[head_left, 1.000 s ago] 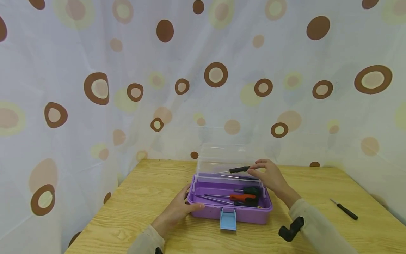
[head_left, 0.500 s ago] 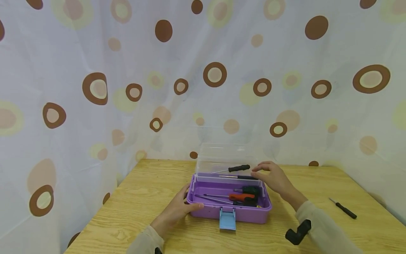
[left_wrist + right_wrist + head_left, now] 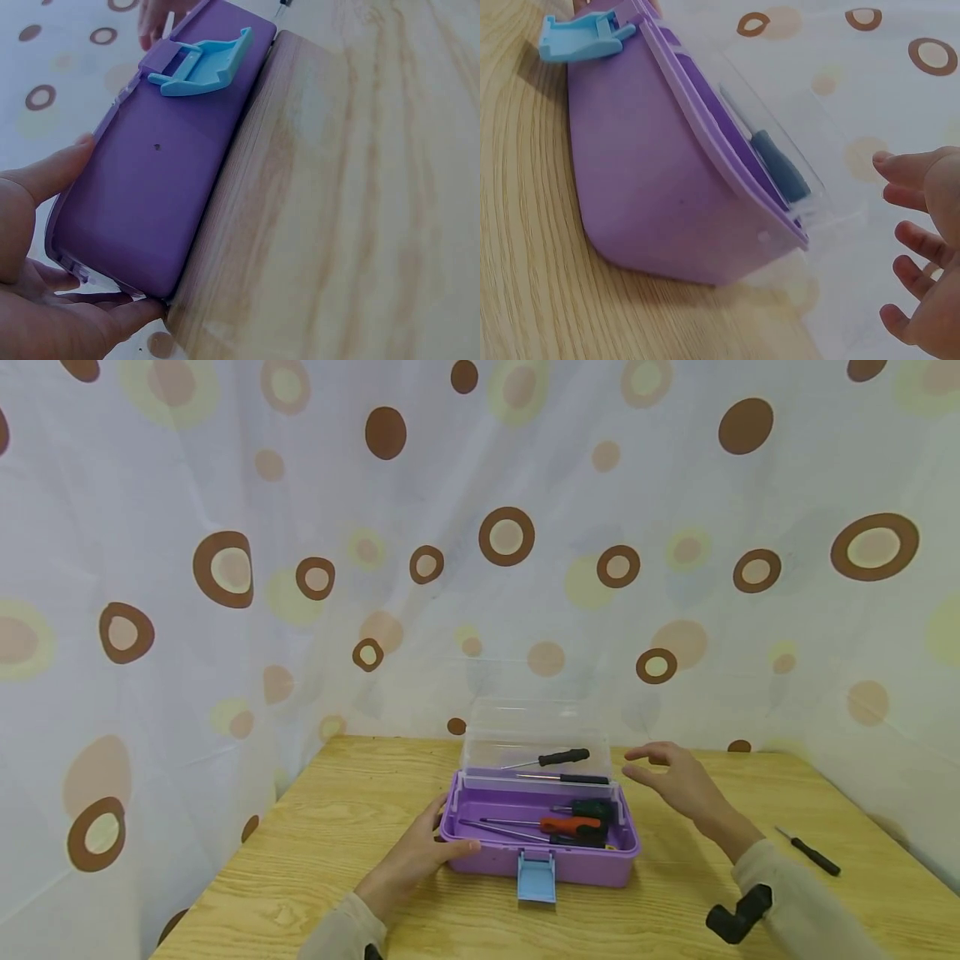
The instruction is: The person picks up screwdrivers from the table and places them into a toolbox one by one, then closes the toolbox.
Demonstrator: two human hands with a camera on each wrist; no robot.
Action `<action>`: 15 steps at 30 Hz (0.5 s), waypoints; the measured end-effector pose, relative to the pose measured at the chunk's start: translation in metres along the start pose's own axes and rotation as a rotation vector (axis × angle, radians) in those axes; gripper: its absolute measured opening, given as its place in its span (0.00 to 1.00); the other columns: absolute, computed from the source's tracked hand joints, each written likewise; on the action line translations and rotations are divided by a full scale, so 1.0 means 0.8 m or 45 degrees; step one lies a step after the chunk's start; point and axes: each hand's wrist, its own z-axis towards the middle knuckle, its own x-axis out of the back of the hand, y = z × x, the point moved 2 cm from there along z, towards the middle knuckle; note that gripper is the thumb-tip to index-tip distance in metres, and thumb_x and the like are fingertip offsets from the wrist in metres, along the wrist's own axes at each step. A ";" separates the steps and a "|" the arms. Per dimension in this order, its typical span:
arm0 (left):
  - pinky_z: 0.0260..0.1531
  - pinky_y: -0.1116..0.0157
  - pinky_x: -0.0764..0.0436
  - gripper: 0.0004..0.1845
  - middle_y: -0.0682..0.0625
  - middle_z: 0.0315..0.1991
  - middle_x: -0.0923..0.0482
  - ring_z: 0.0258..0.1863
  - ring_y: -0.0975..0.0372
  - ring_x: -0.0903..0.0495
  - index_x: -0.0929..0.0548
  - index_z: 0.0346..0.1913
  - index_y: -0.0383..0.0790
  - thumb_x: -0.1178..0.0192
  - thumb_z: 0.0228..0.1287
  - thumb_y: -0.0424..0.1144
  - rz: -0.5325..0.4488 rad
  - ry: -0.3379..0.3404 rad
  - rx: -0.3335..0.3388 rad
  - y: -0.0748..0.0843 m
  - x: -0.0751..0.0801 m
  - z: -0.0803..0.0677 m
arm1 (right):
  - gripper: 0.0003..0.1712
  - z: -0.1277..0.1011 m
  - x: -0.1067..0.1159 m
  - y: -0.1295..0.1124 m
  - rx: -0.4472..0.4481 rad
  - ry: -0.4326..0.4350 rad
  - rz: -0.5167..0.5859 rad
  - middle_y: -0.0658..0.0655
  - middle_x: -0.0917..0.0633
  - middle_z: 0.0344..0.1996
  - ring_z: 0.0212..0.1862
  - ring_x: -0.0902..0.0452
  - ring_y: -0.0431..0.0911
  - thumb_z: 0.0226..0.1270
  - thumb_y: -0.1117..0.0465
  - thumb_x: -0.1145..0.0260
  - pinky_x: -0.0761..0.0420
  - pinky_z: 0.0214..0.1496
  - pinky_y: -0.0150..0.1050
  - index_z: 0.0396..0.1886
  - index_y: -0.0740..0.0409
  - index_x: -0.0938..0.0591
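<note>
While the left hand (image 3: 416,860) curls its thumb and fingers round the near left corner of the purple plastic toolbox (image 3: 577,865), the right hand (image 3: 678,781) hovers just beside the box's right end, fingers spread and relaxed, holding nothing. The box sits on the pale wooden bench (image 3: 315,852), near its middle, with its clear plastic lid (image 3: 536,727) standing upright at the back and its light-blue latch (image 3: 537,875) hanging down at the front. A black-handled screwdriver (image 3: 555,758) lies in the clear tray under the lid; a red-handled screwdriver (image 3: 558,825) and a dark green one lie in the purple bottom. Another small black screwdriver (image 3: 810,852) rests on the bench, well apart to the right.

As I judge it, the loose screwdriver on the right is the one to fetch. The steadying grip on the corner should stay firm so the box does not slide, and the free hand would do well to pinch the tool by its handle and lay it in parallel to the others.
</note>
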 end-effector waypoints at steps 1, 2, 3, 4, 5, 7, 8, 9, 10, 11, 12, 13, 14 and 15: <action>0.70 0.39 0.40 0.55 0.28 0.77 0.45 0.74 0.35 0.43 0.51 0.83 0.37 0.25 0.62 0.38 0.000 -0.001 -0.002 0.000 0.000 0.000 | 0.29 -0.002 0.003 0.003 -0.008 -0.001 -0.006 0.72 0.30 0.69 0.69 0.36 0.70 0.75 0.45 0.33 0.32 0.63 0.72 0.62 0.63 0.18; 0.70 0.39 0.39 0.55 0.28 0.77 0.44 0.74 0.35 0.43 0.51 0.83 0.37 0.25 0.62 0.38 0.003 -0.001 -0.002 -0.001 0.000 0.000 | 0.29 -0.004 0.007 0.006 -0.016 0.000 -0.015 0.72 0.30 0.69 0.69 0.36 0.70 0.75 0.45 0.33 0.32 0.62 0.72 0.62 0.63 0.18; 0.70 0.39 0.39 0.55 0.28 0.77 0.44 0.74 0.35 0.43 0.51 0.83 0.37 0.25 0.62 0.38 0.004 -0.002 -0.003 -0.001 0.000 0.000 | 0.30 -0.005 0.010 0.009 -0.023 0.000 -0.021 0.73 0.31 0.70 0.69 0.37 0.71 0.75 0.45 0.33 0.32 0.62 0.72 0.62 0.63 0.19; 0.70 0.40 0.39 0.55 0.28 0.77 0.44 0.74 0.35 0.42 0.51 0.83 0.37 0.25 0.62 0.38 0.001 -0.002 -0.004 -0.002 0.000 0.000 | 0.30 -0.007 0.014 0.012 -0.029 0.000 -0.025 0.74 0.31 0.70 0.69 0.37 0.71 0.75 0.45 0.33 0.32 0.62 0.72 0.63 0.63 0.19; 0.70 0.39 0.39 0.55 0.28 0.77 0.44 0.74 0.35 0.42 0.51 0.83 0.37 0.25 0.62 0.38 0.000 -0.002 -0.004 -0.002 0.000 0.001 | 0.30 -0.008 0.017 0.015 -0.033 0.000 -0.031 0.74 0.32 0.70 0.69 0.37 0.72 0.75 0.45 0.33 0.31 0.61 0.72 0.64 0.64 0.19; 0.70 0.39 0.39 0.55 0.28 0.77 0.44 0.74 0.35 0.42 0.51 0.83 0.37 0.25 0.62 0.39 -0.002 -0.002 -0.003 -0.002 0.000 0.001 | 0.32 -0.011 0.025 0.020 -0.048 -0.004 -0.032 0.75 0.32 0.70 0.69 0.38 0.72 0.76 0.44 0.34 0.31 0.61 0.72 0.65 0.64 0.21; 0.70 0.39 0.39 0.55 0.28 0.77 0.44 0.74 0.35 0.42 0.51 0.83 0.37 0.25 0.63 0.39 -0.005 -0.002 -0.002 -0.002 0.000 0.001 | 0.32 -0.013 0.029 0.022 -0.050 -0.009 -0.030 0.75 0.32 0.70 0.69 0.38 0.73 0.76 0.45 0.35 0.31 0.60 0.73 0.66 0.65 0.22; 0.70 0.39 0.39 0.55 0.28 0.77 0.44 0.74 0.35 0.42 0.51 0.83 0.36 0.25 0.63 0.39 -0.008 -0.003 -0.001 -0.002 0.000 0.001 | 0.33 -0.014 0.033 0.025 -0.050 -0.014 -0.026 0.76 0.32 0.70 0.69 0.38 0.73 0.77 0.45 0.35 0.30 0.59 0.73 0.67 0.66 0.23; 0.70 0.39 0.39 0.55 0.28 0.77 0.45 0.74 0.35 0.41 0.51 0.83 0.37 0.25 0.63 0.39 -0.007 -0.002 0.001 -0.002 0.000 0.001 | 0.33 -0.015 0.036 0.027 -0.057 -0.019 -0.021 0.75 0.32 0.70 0.69 0.38 0.73 0.77 0.45 0.36 0.30 0.59 0.73 0.68 0.66 0.24; 0.70 0.39 0.40 0.55 0.28 0.77 0.45 0.74 0.35 0.41 0.51 0.83 0.37 0.25 0.63 0.39 -0.006 -0.002 0.001 -0.002 0.000 0.001 | 0.34 -0.016 0.040 0.029 -0.061 -0.024 -0.020 0.75 0.31 0.70 0.69 0.38 0.73 0.78 0.45 0.36 0.30 0.59 0.73 0.69 0.67 0.24; 0.70 0.39 0.40 0.55 0.28 0.77 0.45 0.74 0.35 0.41 0.51 0.83 0.36 0.25 0.63 0.39 -0.006 -0.001 0.000 -0.002 0.000 0.001 | 0.34 -0.017 0.043 0.032 -0.065 -0.027 -0.022 0.75 0.30 0.70 0.69 0.38 0.73 0.78 0.45 0.36 0.30 0.58 0.73 0.69 0.67 0.25; 0.70 0.39 0.40 0.55 0.28 0.77 0.45 0.74 0.35 0.41 0.51 0.83 0.36 0.25 0.63 0.39 -0.005 0.001 0.000 -0.002 0.000 0.002 | 0.35 -0.018 0.045 0.034 -0.066 -0.025 -0.024 0.75 0.30 0.69 0.69 0.38 0.73 0.78 0.45 0.36 0.29 0.58 0.72 0.70 0.67 0.26; 0.70 0.39 0.40 0.55 0.28 0.77 0.45 0.74 0.35 0.41 0.50 0.83 0.36 0.25 0.62 0.39 -0.003 0.004 0.001 -0.002 0.000 0.002 | 0.35 -0.019 0.048 0.036 -0.066 -0.021 -0.026 0.75 0.29 0.69 0.69 0.38 0.73 0.78 0.46 0.36 0.29 0.58 0.72 0.70 0.68 0.26; 0.70 0.39 0.40 0.55 0.28 0.77 0.44 0.73 0.35 0.41 0.50 0.83 0.36 0.24 0.62 0.39 -0.001 0.004 -0.002 -0.002 0.000 0.002 | 0.36 -0.020 0.051 0.039 -0.072 -0.017 -0.026 0.74 0.29 0.69 0.69 0.38 0.73 0.78 0.45 0.36 0.29 0.58 0.72 0.71 0.68 0.27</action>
